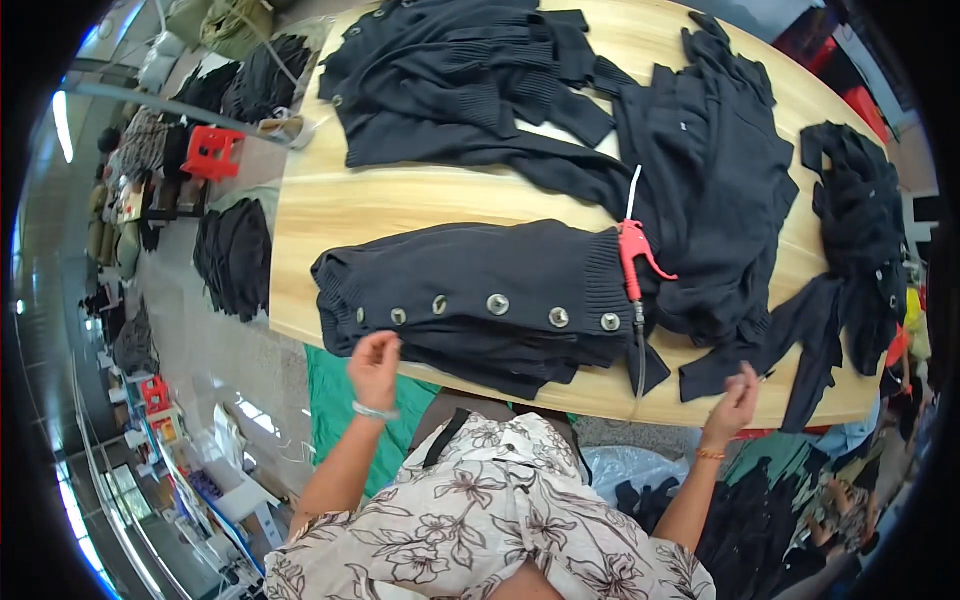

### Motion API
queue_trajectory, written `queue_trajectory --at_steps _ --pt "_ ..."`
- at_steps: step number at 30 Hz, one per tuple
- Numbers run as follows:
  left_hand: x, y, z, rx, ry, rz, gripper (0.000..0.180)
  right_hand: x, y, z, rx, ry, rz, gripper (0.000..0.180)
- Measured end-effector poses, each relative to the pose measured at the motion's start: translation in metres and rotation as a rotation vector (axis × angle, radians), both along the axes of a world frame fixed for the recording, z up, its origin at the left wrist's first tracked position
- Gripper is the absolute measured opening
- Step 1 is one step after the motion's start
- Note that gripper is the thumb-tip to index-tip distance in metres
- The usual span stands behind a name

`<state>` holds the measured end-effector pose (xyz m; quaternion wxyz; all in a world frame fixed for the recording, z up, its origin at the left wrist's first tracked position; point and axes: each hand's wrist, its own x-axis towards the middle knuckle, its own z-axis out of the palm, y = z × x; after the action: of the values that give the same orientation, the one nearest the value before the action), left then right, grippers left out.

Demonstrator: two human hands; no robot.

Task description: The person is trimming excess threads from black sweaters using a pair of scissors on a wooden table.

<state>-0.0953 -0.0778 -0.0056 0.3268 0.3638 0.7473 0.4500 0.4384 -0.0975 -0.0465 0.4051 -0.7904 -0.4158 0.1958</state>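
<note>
A folded black cardigan (pixel 470 265) lies across the front of the table, its row of shiny round buttons facing me and its ribbed hem at the right. My left hand (pixel 375 372) is at the cardigan's near left edge, fingers curled together; whatever they pinch, if anything, is hidden. Off to the right, by a black sleeve at the table's front edge, my right hand (pixel 736 402) is closed. A small dark tip shows beside its fingers, too small to name. A red air blow gun (pixel 632 245) with a white nozzle rests against the cardigan's hem, its hose running toward me.
More black knitwear (pixel 450 85) is heaped at the back of the wooden table (pixel 330 205), with another black garment (pixel 700 180) right of centre and one (pixel 862 220) at the far right. Left on the floor are a red stool (pixel 212 150) and a dark clothes pile (pixel 235 255).
</note>
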Motion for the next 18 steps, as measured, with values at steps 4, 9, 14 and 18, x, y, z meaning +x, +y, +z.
queue_trajectory --at_steps 4,9,14,18 --pt "-0.054 0.017 0.008 0.091 0.885 -0.366 0.054 -0.127 0.059 0.045 -0.02 0.016 0.518 0.033" --pt "-0.08 0.039 -0.004 0.052 0.854 -0.653 0.059 -0.17 0.106 0.013 -0.199 -0.255 0.596 0.056" --pt "-0.103 0.069 0.007 0.022 0.718 -0.849 0.045 -0.15 0.106 0.011 -0.396 -0.15 0.563 0.045" --pt "-0.131 0.088 0.019 0.059 0.607 -0.86 0.036 -0.142 0.112 0.003 -0.028 -0.465 0.449 0.039"
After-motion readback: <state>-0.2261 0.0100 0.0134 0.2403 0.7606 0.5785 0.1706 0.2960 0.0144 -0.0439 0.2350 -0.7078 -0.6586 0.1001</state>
